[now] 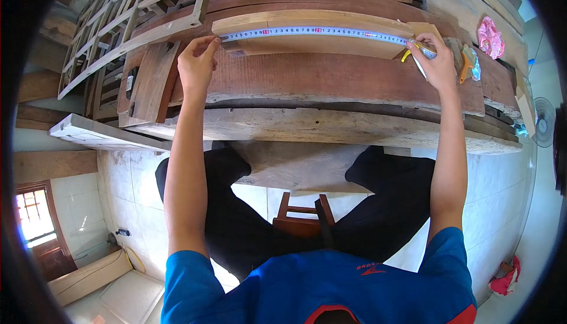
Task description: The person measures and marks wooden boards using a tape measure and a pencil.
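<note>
A tape measure [319, 31] is stretched along a pale wooden board [307, 46], its numbered blade running from left to right. At the blade's left end, my left hand [198, 63] pinches the tip by the board's end. My right hand [436, 61] grips the tape measure's case near the board's right end. Part of the case is hidden by the fingers, and a yellow piece [406, 56] shows beside them. Under the board lies a wide reddish-brown plank [307, 79].
Slatted wooden frames [142, 5] stack at the back left. Right of my right hand are an orange-handled tool [466, 64] and a pink plastic bag [490, 38]. A small dark object [130, 85] sits at the left. Below, a small wooden stool [302, 221] stands between the legs.
</note>
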The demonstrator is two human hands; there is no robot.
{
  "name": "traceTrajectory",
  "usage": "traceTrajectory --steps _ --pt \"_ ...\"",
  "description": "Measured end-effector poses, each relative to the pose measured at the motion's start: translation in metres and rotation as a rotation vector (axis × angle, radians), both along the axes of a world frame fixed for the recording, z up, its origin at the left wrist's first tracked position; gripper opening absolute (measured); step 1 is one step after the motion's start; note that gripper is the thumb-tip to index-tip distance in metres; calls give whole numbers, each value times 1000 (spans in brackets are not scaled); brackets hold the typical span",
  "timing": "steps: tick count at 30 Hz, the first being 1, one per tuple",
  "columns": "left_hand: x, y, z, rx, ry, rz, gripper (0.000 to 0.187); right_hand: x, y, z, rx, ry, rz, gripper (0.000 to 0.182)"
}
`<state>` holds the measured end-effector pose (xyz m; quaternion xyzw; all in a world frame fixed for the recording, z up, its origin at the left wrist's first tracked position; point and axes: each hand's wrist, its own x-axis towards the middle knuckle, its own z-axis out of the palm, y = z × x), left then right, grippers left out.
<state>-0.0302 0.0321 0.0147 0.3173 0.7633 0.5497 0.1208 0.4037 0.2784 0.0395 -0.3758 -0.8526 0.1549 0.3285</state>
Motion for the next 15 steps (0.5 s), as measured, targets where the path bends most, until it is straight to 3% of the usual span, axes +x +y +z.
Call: traceTrajectory --steps 15 --pt "-7 0 -14 98 -190 -45 27 3 -11 0 9 0 -64 38"
